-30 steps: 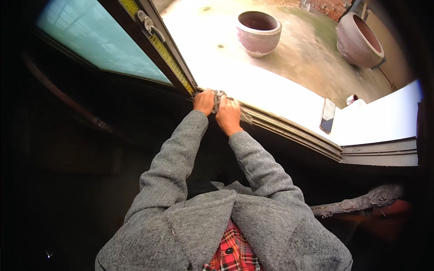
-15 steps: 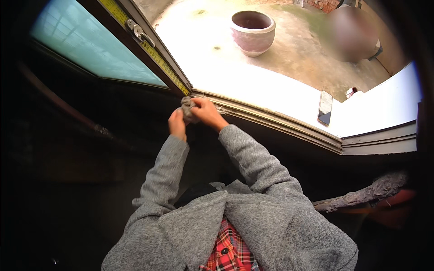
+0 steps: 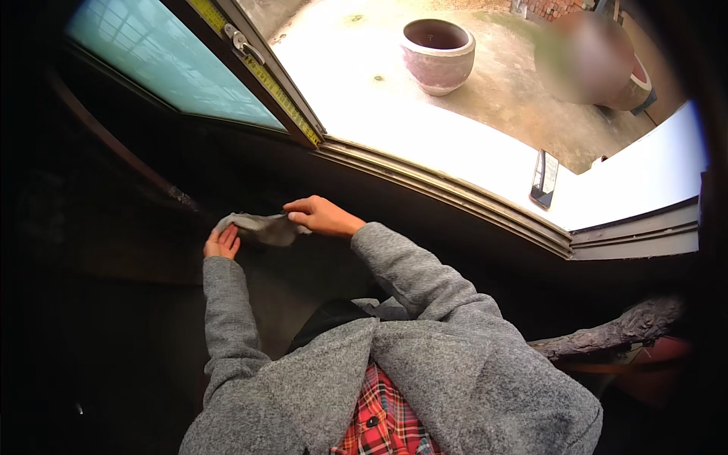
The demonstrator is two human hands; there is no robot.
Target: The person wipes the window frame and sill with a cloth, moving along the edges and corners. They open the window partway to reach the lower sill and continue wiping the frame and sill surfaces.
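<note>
A small grey cloth (image 3: 264, 227) is stretched between my two hands in front of the dark wall below the window. My left hand (image 3: 221, 243) grips its left end. My right hand (image 3: 322, 216) pinches its right end. Both sleeves are grey knit. The window sill frame (image 3: 455, 199) runs just above and to the right of my right hand.
An open window sash (image 3: 178, 72) with a latch and a yellow measuring strip stands upper left. Outside are a clay pot (image 3: 437, 54) and a second, blurred pot on concrete. A dark flat object (image 3: 544, 179) lies on the sill. A rough branch (image 3: 614, 334) lies lower right.
Both hands have come down and left from the window frame corner, carrying the cloth. The hands have moved apart, spreading the cloth between them.
</note>
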